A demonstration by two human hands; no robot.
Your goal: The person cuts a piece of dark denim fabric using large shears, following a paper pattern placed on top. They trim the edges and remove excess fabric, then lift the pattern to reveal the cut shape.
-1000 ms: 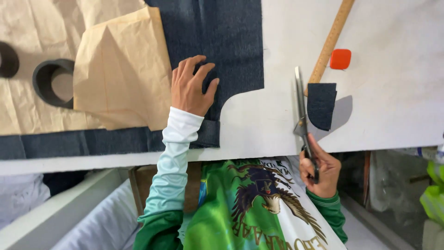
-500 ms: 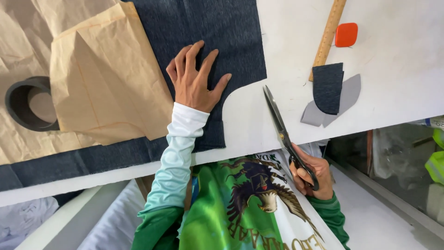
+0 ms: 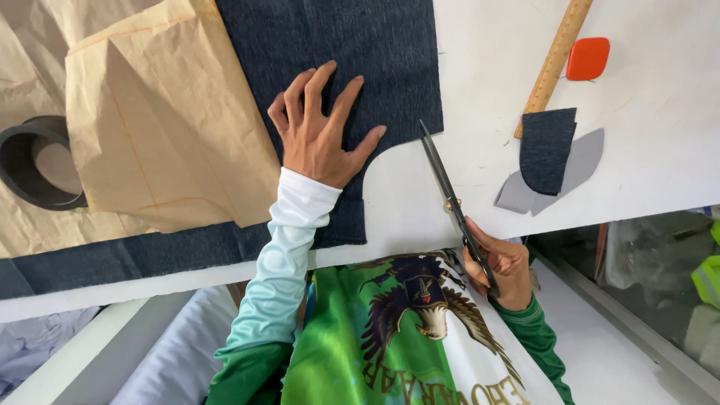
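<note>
Dark blue denim fabric [image 3: 330,45] lies flat on the white cutting table [image 3: 660,150], extending from the top edge of the view down toward the near table edge. A long strip of the same fabric runs left along the near edge. The lower right border of the fabric shows a curved cut line.

The left hand [image 3: 319,135] rests palm-down on the fabric, fingers spread and extended, pressing on the cloth just beside the curved cut edge. It grips nothing. The wrist wears a white sleeve that shades to green.

The right hand [image 3: 499,266] is at the near table edge, fingers closed through the handles of black-handled metal scissors [image 3: 450,202]. The blades appear closed and point up and left, with the tip near the cut edge of the fabric, just right of the left hand. Whether the tip touches the fabric cannot be determined.

A tan paper pattern piece [image 3: 165,127], folded and creased, overlaps the left side of the fabric. A black ring of tape [image 3: 30,165] sits at the far left on the brown paper.

To the right, well apart from the fabric, lie a wooden ruler [image 3: 555,60], an orange rounded-square chalk block [image 3: 587,58], a small dark denim offcut [image 3: 546,150], and a grey offcut [image 3: 581,161] partly beneath it.
</note>
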